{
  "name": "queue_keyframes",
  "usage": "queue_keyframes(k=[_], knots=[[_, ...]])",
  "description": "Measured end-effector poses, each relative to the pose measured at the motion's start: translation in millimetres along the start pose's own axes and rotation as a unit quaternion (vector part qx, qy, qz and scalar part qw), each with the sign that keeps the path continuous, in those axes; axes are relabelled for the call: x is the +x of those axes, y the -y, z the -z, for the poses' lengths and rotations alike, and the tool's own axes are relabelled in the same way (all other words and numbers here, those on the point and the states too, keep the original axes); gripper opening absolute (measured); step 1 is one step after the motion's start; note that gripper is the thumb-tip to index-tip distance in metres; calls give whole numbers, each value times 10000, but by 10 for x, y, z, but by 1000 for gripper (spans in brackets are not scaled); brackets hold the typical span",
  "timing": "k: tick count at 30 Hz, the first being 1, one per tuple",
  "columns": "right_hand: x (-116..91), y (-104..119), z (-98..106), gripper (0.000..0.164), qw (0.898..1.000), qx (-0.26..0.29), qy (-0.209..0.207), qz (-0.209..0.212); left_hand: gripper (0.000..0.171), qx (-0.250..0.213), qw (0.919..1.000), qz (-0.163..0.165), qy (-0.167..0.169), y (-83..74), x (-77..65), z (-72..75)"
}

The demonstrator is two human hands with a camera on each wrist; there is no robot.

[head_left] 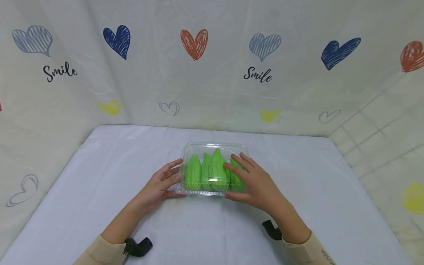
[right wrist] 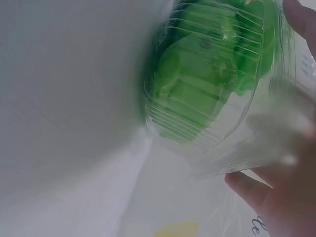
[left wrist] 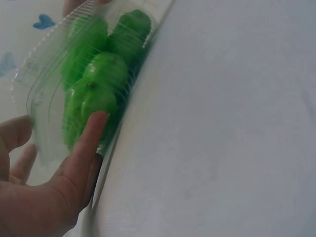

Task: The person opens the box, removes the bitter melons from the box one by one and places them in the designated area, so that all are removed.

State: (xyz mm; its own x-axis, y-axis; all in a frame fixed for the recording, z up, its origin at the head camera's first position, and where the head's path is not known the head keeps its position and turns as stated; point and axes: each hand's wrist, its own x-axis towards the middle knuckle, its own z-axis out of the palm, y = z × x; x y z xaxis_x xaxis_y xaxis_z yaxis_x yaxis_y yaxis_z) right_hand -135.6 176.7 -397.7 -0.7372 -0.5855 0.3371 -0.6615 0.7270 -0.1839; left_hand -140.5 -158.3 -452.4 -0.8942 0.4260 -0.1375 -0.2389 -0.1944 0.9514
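Seemingly steadies clear plastic clamshell (head_left: 191,148) of ridged green pod-like pieces (head_left: 217,169) on white tablecloth (head_left: 205,228) between loosely extended left hand (head_left: 163,181) and splayed right hand (head_left: 256,184), without clasping; next likely calls for even pressure.

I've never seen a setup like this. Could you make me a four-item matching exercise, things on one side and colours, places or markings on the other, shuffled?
Things:
1. Plastic container
2. Ridged produce
3. Tablecloth
4. Backdrop

Descriptions:
A. Printed with hearts and the word "Smile"
B. Bright green, packed in several pieces behind clear plastic
C. See-through, between the person's left hand and right hand
D. Plain white, spread over the work surface

Right pairs: 1-C, 2-B, 3-D, 4-A
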Motion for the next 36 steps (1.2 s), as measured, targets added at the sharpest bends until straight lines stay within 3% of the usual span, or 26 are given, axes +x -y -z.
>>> queue_keyframes(k=[19,36], knots=[[7,32,28,80,9969,-476,472,405,59,117,9999,23,-40,-9,-11,15],[-9,81,2,71,9901,-1068,39,904,59,105,9999,47,-11,-1,-8,26]])
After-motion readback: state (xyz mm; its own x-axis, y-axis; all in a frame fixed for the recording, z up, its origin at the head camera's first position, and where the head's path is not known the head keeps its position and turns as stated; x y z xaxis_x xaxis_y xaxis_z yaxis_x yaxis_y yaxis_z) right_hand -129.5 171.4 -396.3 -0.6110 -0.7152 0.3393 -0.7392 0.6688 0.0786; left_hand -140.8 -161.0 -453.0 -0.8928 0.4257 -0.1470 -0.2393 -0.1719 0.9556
